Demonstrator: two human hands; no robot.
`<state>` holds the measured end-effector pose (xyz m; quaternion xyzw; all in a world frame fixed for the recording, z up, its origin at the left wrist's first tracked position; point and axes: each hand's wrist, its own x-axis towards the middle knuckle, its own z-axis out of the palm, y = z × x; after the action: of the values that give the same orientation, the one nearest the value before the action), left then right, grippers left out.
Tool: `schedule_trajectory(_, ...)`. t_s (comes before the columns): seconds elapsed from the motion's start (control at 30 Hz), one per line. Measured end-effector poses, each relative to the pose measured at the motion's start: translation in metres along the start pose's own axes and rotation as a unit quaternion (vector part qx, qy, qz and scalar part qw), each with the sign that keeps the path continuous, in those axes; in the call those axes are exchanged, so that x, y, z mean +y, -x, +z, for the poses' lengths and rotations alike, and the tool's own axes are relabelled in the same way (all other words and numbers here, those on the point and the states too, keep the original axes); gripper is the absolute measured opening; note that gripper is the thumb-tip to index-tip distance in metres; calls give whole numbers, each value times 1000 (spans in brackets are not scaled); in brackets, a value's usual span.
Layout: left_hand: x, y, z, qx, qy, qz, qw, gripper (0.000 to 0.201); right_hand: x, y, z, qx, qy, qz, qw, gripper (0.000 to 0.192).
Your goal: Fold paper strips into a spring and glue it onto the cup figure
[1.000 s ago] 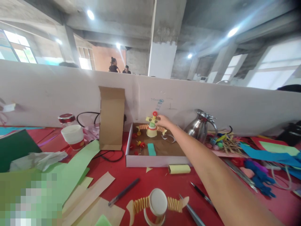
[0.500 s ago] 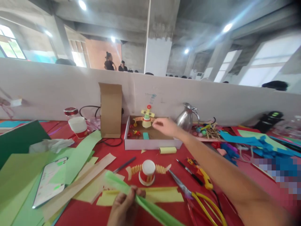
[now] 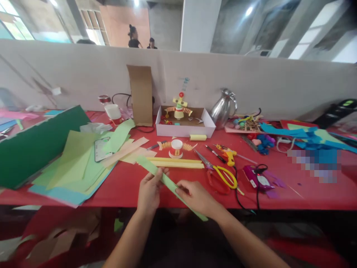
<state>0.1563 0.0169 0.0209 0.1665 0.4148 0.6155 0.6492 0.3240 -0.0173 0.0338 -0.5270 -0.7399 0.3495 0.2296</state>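
Green paper strip (image 3: 170, 184) runs far-left to near-right; left hand (image 3: 148, 191) and right hand (image 3: 195, 196) fingers pinch it.

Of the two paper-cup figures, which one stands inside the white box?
The far figure, with a red dot on top, stands inside the white box. The other figure stands on the red table.
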Motion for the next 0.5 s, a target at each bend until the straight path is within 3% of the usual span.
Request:
schedule_trajectory(0.17,11,-9,-6,27,4,-6,1000,5,9,5,-1,-18,-36,12,999,23)
schedule_trajectory(0.33,28,-22,-16,81,48,-32,995,10,22,11,-6,-26,-72,37,996,23)
schedule_trajectory(0.5,43,-28,-31,106,51,-8,993,10,30,15,-10,-33,-81,43,995,23)
